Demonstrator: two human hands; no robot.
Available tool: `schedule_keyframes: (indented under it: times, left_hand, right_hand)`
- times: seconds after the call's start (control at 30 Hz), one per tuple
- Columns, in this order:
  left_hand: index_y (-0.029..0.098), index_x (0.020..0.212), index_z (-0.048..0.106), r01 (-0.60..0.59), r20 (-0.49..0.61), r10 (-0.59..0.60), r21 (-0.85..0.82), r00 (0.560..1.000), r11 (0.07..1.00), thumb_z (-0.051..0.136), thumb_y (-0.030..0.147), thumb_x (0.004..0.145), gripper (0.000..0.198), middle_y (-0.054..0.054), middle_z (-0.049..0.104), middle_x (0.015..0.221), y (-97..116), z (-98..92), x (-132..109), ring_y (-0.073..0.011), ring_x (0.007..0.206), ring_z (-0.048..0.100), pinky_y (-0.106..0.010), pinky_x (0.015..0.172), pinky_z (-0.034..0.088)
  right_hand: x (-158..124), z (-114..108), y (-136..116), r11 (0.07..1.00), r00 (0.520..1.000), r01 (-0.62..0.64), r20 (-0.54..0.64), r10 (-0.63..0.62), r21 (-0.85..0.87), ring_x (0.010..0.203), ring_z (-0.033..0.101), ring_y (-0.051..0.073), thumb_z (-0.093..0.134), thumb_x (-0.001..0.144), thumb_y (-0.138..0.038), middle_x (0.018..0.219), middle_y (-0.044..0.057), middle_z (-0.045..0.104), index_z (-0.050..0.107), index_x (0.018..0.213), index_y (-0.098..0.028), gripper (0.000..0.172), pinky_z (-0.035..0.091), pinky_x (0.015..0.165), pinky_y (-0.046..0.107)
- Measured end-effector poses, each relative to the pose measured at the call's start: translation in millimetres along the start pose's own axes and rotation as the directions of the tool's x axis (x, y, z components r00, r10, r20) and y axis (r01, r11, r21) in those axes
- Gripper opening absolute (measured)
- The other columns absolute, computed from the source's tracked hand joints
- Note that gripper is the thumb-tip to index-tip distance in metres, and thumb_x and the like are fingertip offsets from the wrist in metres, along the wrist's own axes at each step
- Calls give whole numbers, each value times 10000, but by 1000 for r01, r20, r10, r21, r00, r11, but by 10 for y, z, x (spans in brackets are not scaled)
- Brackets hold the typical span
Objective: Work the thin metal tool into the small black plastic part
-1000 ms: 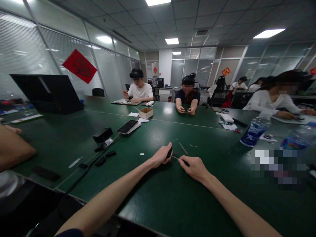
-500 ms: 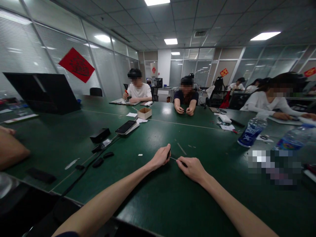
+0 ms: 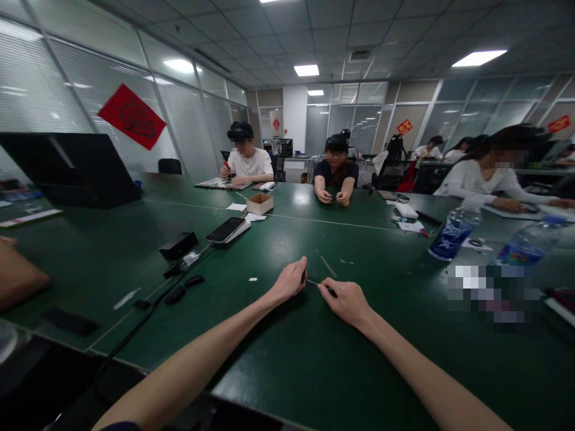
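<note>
Both my arms reach out over a dark green table (image 3: 278, 359). My left hand (image 3: 288, 281) is closed around a small black object that barely shows between its fingers. My right hand (image 3: 344, 301) is closed in a pinch on a thin dark tool (image 3: 330, 291). A thin pale strand (image 3: 312, 282) runs between the two hands, which sit close together just above the tabletop.
A phone (image 3: 226, 230), a black box (image 3: 178, 245), small black parts and a cable (image 3: 148, 311) lie to the left. A cardboard box (image 3: 259, 203) sits further back. Two water bottles (image 3: 451, 233) stand at right. Other people sit across and at right; someone's arm (image 3: 18, 278) rests at left.
My hands have stayed together in the same grip. The view has shifted slightly, so everything sits a little further left and higher in the picture.
</note>
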State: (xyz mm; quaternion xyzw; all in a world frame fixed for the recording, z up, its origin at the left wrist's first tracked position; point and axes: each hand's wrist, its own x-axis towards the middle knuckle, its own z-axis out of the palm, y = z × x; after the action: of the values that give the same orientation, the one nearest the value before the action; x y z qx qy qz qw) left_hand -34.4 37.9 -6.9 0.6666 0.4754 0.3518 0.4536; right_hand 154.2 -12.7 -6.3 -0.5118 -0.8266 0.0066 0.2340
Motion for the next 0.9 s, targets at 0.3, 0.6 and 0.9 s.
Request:
schedule_keyframes:
  times: [0.3,0.6,0.9]
  left_hand:
    - [167,675,505,-141,-76,159,197,984,970,230,599,900,559,12,510,513,34,-42,28,-124,520,482,-225,557,349]
    - [181,692,456,-26,29,25,32,999,999,188,653,871,572,44,409,439,-7,-44,-14,-91,363,345,-207,406,262]
    - [168,626,437,-45,48,44,15,998,999,207,660,863,593,28,432,445,-9,-38,-15,-85,386,377,-201,420,289]
  right_hand:
    - [28,70,37,992,992,-97,-76,103,76,640,625,153,341,947,-474,731,18,677,647,878,-242,390,365,596,231]
    - [1,-111,345,965,973,-170,-125,196,198,583,593,139,289,963,-444,693,7,650,637,880,-221,421,373,560,229]
    - [-50,-24,-13,996,999,31,38,-34,79,679,622,136,341,958,-411,765,16,669,624,937,-231,336,394,650,225]
